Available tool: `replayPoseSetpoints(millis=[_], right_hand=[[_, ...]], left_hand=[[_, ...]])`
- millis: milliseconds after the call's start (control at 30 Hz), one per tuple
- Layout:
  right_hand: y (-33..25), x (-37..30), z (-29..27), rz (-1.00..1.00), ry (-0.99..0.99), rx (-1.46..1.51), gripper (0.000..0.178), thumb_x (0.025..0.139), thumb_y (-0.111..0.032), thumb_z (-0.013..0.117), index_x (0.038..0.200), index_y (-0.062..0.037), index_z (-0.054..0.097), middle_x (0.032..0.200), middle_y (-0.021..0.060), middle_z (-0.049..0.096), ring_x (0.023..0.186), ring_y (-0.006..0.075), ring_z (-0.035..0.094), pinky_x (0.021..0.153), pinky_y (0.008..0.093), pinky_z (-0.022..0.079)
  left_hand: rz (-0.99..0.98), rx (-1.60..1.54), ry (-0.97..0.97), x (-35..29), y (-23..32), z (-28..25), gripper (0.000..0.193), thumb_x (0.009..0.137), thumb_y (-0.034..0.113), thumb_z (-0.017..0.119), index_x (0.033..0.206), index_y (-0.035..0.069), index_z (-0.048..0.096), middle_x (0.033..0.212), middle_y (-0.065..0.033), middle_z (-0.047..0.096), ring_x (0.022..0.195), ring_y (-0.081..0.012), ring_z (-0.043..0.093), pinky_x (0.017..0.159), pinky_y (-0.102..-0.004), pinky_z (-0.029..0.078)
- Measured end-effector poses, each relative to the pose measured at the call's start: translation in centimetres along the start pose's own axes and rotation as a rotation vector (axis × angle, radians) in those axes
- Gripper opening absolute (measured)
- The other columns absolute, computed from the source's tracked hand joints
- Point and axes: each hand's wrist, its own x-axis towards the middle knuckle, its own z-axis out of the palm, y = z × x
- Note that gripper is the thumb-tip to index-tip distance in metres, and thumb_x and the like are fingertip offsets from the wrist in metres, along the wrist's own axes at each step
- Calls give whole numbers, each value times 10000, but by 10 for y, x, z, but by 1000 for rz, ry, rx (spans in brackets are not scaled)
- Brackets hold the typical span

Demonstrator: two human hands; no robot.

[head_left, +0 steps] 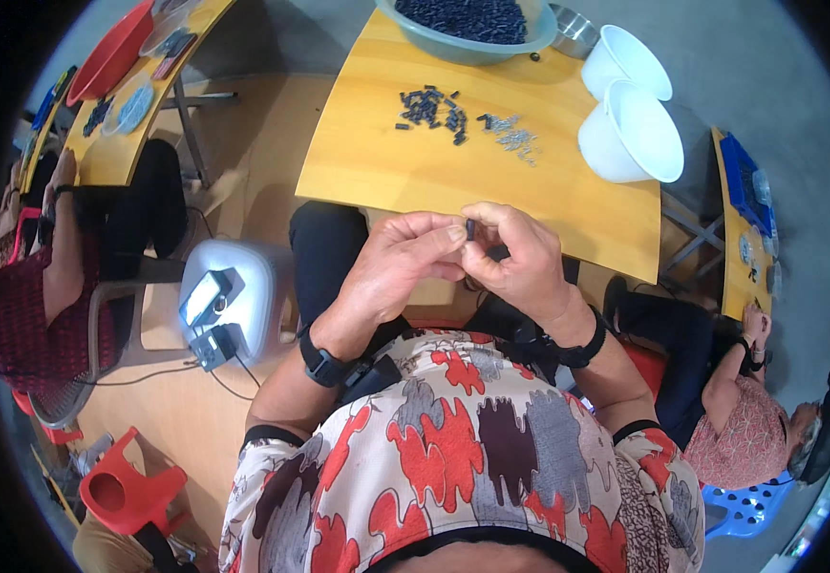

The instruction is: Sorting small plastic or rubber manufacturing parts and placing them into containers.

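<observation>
Both my hands meet just off the near edge of the yellow table (530,205). Between the fingertips of my right hand (520,250) is a small black cylindrical piece (470,229), held upright. My left hand (401,260) is closed in a pinch against the same spot; its fingertips partly hide whatever they grip. On the table lies a loose pile of similar black pieces (425,110). Right beside it is a scatter of small silvery metal parts (510,136), too small to name.
A large pale basin (463,50) full of dark pieces stands at the back. To its right are a metal bowl (574,33) and two white buckets (616,143). A grey-white container (214,329) with a device on it stands at left. Other people sit at tables on both sides.
</observation>
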Motion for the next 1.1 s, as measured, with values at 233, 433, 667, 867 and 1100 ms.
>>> replayPoseSetpoints(millis=[233, 433, 667, 867, 1100], right_hand=[[56, 34, -88, 152, 269, -502, 257, 770, -19, 611, 1026, -43, 613, 771, 129, 640, 632, 194, 636, 572, 278, 500], [111, 57, -158, 355, 206, -912, 288, 836, -131, 552, 1113, -64, 592, 891, 176, 642, 810, 308, 637, 735, 384, 493], [92, 59, -108, 240, 185, -441, 203, 825, -112, 595, 1013, -41, 620, 838, 99, 640, 714, 201, 615, 655, 293, 483], [119, 56, -28, 202, -143, -348, 99, 793, -98, 616, 882, -58, 633, 774, 93, 623, 686, 225, 609, 622, 304, 478], [153, 69, 11, 128, -176, -468, 100, 794, -135, 565, 813, -118, 662, 758, 96, 590, 717, 291, 593, 622, 394, 474]], left_hand=[[-30, 85, 77, -4, 11, -9, 236, 880, 145, 559, 1037, -24, 610, 934, -161, 660, 798, -218, 665, 671, -300, 554], [-17, 68, 76, -3, 12, -11, 242, 884, 163, 558, 1024, -27, 610, 919, -158, 659, 801, -215, 663, 680, -301, 552], [-21, 62, 68, 0, 10, -14, 251, 886, 179, 559, 1018, -28, 610, 918, -159, 659, 801, -212, 662, 678, -301, 548], [-36, 45, 80, 3, 12, -18, 252, 887, 179, 558, 1019, -30, 607, 915, -160, 659, 802, -208, 662, 684, -301, 549], [-38, 28, 96, 4, 12, -23, 241, 883, 169, 559, 1021, -24, 608, 911, -156, 661, 801, -204, 662, 683, -299, 548]])
